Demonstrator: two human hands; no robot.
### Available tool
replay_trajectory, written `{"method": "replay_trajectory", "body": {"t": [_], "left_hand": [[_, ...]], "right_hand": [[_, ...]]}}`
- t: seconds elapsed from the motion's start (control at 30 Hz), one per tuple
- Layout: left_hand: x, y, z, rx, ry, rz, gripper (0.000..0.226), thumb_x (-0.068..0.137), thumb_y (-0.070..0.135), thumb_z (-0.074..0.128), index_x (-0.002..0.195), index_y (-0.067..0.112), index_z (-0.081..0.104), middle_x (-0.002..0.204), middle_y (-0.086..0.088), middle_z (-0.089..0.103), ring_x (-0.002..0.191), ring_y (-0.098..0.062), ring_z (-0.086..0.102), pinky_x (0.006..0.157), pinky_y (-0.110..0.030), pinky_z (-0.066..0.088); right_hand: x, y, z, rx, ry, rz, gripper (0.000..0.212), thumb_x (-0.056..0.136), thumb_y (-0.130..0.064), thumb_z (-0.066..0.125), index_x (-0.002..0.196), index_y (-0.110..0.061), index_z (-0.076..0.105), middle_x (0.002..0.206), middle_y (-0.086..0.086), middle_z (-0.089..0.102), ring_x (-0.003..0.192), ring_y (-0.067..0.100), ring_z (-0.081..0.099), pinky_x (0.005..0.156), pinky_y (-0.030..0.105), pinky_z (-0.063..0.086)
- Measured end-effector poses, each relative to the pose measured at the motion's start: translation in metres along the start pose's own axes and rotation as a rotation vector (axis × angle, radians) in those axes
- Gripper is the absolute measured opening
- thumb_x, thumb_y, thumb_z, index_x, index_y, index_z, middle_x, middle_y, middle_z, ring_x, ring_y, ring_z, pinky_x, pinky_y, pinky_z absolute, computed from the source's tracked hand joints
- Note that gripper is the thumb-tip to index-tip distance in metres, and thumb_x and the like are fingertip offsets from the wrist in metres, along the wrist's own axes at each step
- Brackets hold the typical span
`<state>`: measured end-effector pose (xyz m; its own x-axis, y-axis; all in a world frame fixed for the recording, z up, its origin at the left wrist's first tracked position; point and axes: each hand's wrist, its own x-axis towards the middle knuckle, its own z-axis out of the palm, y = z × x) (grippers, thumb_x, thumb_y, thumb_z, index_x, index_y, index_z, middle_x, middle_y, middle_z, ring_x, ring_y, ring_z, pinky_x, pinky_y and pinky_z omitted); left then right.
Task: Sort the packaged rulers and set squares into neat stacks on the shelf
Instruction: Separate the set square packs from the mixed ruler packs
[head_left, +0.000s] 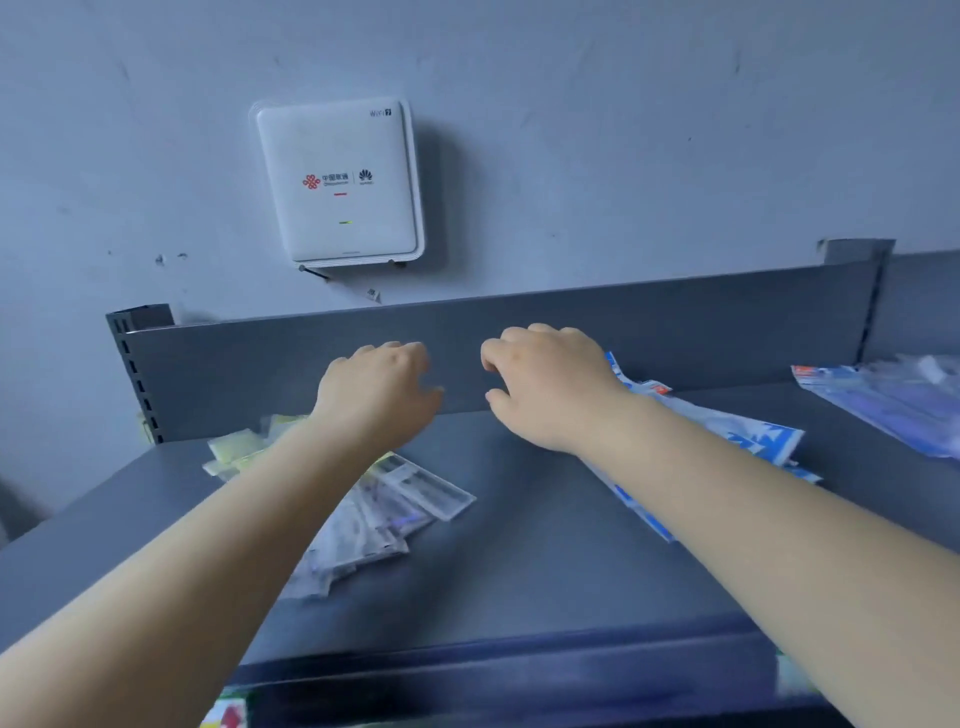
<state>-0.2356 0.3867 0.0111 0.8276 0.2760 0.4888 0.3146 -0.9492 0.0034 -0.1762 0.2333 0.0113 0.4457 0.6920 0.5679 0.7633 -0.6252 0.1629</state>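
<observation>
Both my arms reach over a grey metal shelf (519, 519). My left hand (379, 387) hovers above a loose pile of clear packaged rulers (410, 493), fingers loosely curled and holding nothing. Yellowish packets (236, 447) lie behind that pile at the far left. My right hand (550, 379) hangs near the shelf's back panel, fingers loosely curled and empty, just left of a heap of blue-and-white packaged set squares (748, 436). My right forearm covers part of that heap.
A further stack of clear blue packets (893, 400) lies on the neighbouring shelf at far right. The grey back panel (675, 338) rises behind my hands. A white router (337, 182) hangs on the wall above. Colourful packaging (228, 714) shows below the shelf's front edge.
</observation>
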Motion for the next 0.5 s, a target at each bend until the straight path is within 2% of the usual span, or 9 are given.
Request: {"method": "replay_trajectory", "body": {"t": [0.2,0.37,0.5], "left_hand": [[0.007,0.112,0.005,-0.063,0.062,0.211,0.030,0.091,0.039,0.048,0.115,0.021,0.054,0.111,0.003,0.059,0.108,-0.023,0.051,0.085,-0.030,0.037],[0.007,0.208,0.014,-0.118,0.040,0.355,0.030,0.092,0.041,0.045,0.114,0.022,0.053,0.112,0.005,0.059,0.107,-0.020,0.051,0.084,-0.029,0.036],[0.007,0.275,0.022,-0.177,-0.027,0.385,0.032,0.091,0.043,0.047,0.114,0.021,0.053,0.115,0.005,0.058,0.111,-0.020,0.049,0.084,-0.030,0.035]], "right_hand": [[-0.058,0.086,-0.017,-0.055,-0.016,0.121,0.025,0.092,-0.029,0.045,0.112,-0.017,0.053,0.111,-0.001,0.056,0.104,0.023,0.050,0.075,0.031,0.031],[-0.111,0.162,-0.032,-0.056,-0.032,0.211,0.027,0.093,-0.034,0.044,0.114,-0.020,0.053,0.111,-0.003,0.056,0.104,0.022,0.050,0.076,0.031,0.031],[-0.152,0.218,-0.043,-0.013,-0.057,0.311,0.026,0.093,-0.034,0.045,0.114,-0.021,0.054,0.109,-0.005,0.056,0.104,0.019,0.051,0.074,0.028,0.031]]}}
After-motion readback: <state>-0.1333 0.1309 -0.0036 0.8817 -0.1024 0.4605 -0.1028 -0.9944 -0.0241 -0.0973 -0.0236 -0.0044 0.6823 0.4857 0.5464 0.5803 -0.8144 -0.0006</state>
